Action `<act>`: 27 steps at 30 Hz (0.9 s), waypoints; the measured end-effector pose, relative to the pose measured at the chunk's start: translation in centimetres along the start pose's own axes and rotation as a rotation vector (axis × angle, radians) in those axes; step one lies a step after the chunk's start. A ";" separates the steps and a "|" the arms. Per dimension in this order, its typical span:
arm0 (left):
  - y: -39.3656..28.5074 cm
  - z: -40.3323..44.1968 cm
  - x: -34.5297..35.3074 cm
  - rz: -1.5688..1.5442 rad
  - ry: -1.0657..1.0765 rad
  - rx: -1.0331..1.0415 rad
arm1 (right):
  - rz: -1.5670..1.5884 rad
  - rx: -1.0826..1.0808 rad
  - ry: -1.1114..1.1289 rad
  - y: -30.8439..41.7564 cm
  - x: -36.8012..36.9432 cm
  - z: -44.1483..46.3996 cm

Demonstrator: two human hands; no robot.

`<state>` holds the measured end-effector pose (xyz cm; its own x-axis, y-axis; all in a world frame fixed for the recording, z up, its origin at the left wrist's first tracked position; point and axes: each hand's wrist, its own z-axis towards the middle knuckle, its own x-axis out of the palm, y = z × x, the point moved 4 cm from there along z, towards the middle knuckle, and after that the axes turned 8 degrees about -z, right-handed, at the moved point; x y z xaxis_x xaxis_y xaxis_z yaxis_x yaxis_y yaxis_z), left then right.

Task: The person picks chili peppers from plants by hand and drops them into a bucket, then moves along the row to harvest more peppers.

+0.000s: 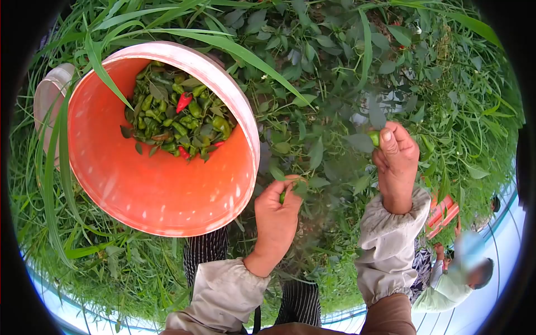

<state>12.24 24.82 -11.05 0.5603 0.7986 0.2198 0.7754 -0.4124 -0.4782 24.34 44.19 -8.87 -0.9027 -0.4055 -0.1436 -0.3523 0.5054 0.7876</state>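
My left hand (277,215) is closed in a pinch among the plant's leaves, just right of the bucket's lower rim, with a small green pepper (282,197) showing at its fingers. Farther right, my right hand (397,155) is raised, thumb and forefinger closed on a green pepper (374,138) beside a leaf. The orange bucket (162,190) lies tilted with its mouth towards me at the upper left. Inside it is a heap of green peppers (167,111), with a red pepper (184,101) on top.
Leafy pepper plants (329,61) fill the middle and upper right. Long grass blades hang over the bucket's rim. A white container (54,92) stands behind the bucket at the left. Another person (446,287) is at the lower right, near a red crate (443,215).
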 end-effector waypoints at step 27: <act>-1.0 0.3 1.9 -0.310 0.271 -0.278 | -0.443 -0.243 -0.092 -5.5 5.2 12.4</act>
<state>12.41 26.86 -10.37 0.3179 0.7746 0.5468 0.9452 -0.3041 -0.1187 18.51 48.80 -21.38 -0.7015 -0.4663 -0.5390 -0.6486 0.1040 0.7540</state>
